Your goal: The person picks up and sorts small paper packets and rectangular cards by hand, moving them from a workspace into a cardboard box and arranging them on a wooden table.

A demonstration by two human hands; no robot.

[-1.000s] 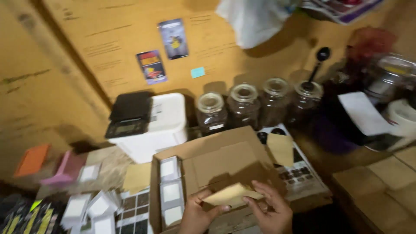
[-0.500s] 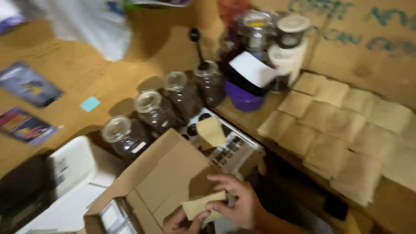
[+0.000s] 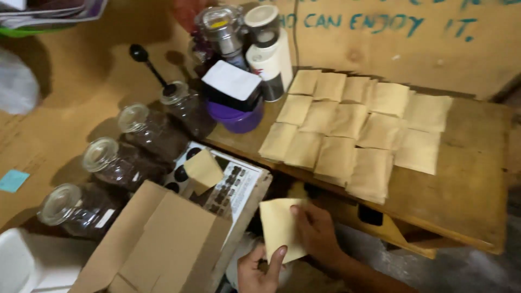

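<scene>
Holding one flat tan paper pouch low in the frame, just in front of the wooden bench. Left hand pinching the pouch's lower edge, thumb laid up over the face. Right hand pressed against its right side, fingers curled over the edge. Not yet laid down, and still short of the bench's near edge.

Already spread across the bench top: overlapping rows of matching tan pouches, running from the left end toward the middle. Judging by that, a good share of the laying-out looks done. Bare wood still showing at the bench's right end and along its front edge. Impossible to tell how many pouches remain.

Left of the bench: an open cardboard box with flaps raised, contents hidden from here. Between box and bench, a printed carton with one more tan pouch lying on it. Further left of the bench, a row of lidded glass jars with dark contents. At the bench's back left corner, a purple bowl and a white canister.
</scene>
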